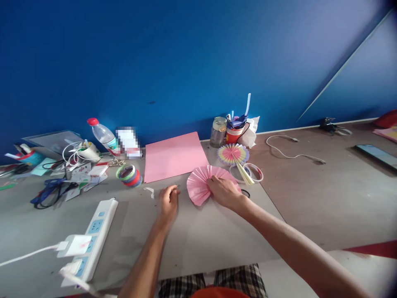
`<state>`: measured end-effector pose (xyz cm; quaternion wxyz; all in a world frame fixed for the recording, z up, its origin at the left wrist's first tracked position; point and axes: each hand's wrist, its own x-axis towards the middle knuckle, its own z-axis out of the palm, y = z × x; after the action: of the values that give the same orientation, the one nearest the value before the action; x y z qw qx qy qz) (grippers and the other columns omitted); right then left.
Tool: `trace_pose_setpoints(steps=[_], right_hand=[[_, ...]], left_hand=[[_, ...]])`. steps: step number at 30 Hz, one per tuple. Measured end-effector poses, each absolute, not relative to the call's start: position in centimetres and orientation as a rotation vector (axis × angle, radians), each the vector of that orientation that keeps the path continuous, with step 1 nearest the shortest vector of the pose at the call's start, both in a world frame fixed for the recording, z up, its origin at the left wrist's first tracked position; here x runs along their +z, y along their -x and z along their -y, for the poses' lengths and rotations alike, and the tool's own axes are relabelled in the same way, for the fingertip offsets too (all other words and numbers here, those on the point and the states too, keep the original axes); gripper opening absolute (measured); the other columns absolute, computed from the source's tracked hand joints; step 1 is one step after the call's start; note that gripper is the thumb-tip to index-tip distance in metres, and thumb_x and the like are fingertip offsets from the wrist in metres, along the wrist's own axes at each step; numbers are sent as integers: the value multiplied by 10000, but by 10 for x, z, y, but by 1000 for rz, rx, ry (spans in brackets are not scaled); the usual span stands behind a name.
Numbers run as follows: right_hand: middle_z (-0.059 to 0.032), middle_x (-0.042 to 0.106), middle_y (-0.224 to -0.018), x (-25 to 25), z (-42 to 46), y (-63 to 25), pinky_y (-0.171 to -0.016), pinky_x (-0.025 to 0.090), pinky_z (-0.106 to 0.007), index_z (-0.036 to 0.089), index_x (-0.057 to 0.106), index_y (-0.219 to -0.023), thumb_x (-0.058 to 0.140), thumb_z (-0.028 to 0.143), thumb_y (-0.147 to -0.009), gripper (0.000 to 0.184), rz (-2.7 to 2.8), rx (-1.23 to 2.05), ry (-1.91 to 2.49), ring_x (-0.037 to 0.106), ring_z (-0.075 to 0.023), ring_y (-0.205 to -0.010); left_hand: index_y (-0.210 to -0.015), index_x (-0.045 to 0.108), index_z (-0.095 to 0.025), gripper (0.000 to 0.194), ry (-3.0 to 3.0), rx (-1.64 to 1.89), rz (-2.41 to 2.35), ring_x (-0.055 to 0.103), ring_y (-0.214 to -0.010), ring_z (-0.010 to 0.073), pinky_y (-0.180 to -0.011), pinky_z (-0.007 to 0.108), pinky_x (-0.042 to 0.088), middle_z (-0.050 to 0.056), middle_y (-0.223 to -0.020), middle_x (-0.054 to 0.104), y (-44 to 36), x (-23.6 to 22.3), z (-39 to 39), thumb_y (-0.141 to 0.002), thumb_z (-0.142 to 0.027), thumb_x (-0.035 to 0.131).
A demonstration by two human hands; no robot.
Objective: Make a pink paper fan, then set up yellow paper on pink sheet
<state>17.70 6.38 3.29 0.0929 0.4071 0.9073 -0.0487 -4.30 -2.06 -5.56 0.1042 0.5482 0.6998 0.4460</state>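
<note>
A pleated pink paper fan [197, 187], spread into a round shape, lies on the grey table. My right hand [225, 191] is over its centre, with the fingers bent and closed on the folds there; the hand covers part of the fan. To the left of the fan, my left hand [169, 199] is just above or on the tabletop, its fingers curled together. Whatever may be between those fingertips is too small to make out. A torn white scrap [150, 191] lies beside that hand. Behind both hands are flat pink paper sheets [175, 156].
A power strip [99, 231] with plugged-in chargers lies front left. Stacked tape rolls [132, 177], a bottle [104, 134] and clutter stand behind it. At the back right are a jar [218, 132], a pen cup [234, 134], a multicoloured paper fan [228, 155] and white tape rings [259, 173].
</note>
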Motion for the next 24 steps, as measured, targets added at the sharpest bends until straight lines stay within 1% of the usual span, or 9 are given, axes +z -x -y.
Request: trace_pose_setpoints(steps=[2,5,8,11,15,17,20,22,24], right_hand=[[-142,594,-1017,40,-62,-176,-593,404,-300,121,567,-1039,409,18,-785,316,-2699,-132,-1185,640,-246,-820],[-136,587,-1010,51,-58,-179,-577,365,-298,127,570,-1014,408,33,-797,287,-2786,-49,-1173,614,-223,-776],[-116,580,-979,62,-57,-184,-573,321,-306,142,567,-988,406,89,-845,222,-2895,91,-1240,580,-208,-749],[-102,571,-964,69,-64,-190,-565,281,-315,154,558,-991,432,162,-871,174,-2971,252,-1346,560,-208,-753],[-102,570,-959,73,-92,-201,-580,266,-322,161,570,-1012,375,122,-883,237,-2905,434,-1519,550,-203,-740],[-119,573,-984,70,-112,-208,-616,287,-328,154,582,-1027,367,136,-892,254,-2855,496,-1585,556,-225,-787],[-150,576,-1011,62,-135,-217,-701,322,-353,123,582,-1074,391,134,-875,277,-2787,470,-1613,554,-259,-854],[-180,569,-1061,55,-138,-218,-764,331,-382,100,544,-1179,430,132,-849,351,-2764,447,-1652,536,-298,-929],[-185,564,-1103,48,-127,-215,-808,333,-398,97,506,-1245,469,147,-833,417,-2855,361,-1624,515,-308,-975]], left_hand=[[-972,637,-203,240,-1609,1321,-2067,653,-863,209,-853,380,490,35,-823,723,43,-56,20,-875,-300,440],[-951,637,-200,225,-1630,1313,-2083,652,-843,207,-850,381,489,39,-822,721,43,-57,19,-860,-274,445],[-923,628,-208,192,-1676,1322,-2089,650,-849,203,-861,380,485,39,-822,722,43,-56,18,-850,-254,456],[-914,613,-208,174,-1739,1360,-2077,650,-812,194,-862,379,482,34,-791,722,43,-56,18,-856,-227,449],[-928,614,-199,185,-1777,1372,-2083,650,-792,191,-845,369,487,39,-786,726,43,-57,18,-863,-220,442],[-929,621,-200,193,-1758,1346,-2106,649,-802,192,-850,368,486,37,-789,726,42,-56,18,-862,-226,443],[-898,638,-207,210,-1709,1303,-2149,647,-837,199,-867,376,480,35,-805,727,40,-53,19,-856,-228,433],[-880,646,-211,219,-1684,1292,-2154,646,-857,200,-877,378,476,36,-827,728,39,-50,19,-853,-231,430],[-885,649,-212,218,-1683,1294,-2142,645,-858,198,-881,376,475,36,-832,729,39,-49,19,-851,-240,436]])
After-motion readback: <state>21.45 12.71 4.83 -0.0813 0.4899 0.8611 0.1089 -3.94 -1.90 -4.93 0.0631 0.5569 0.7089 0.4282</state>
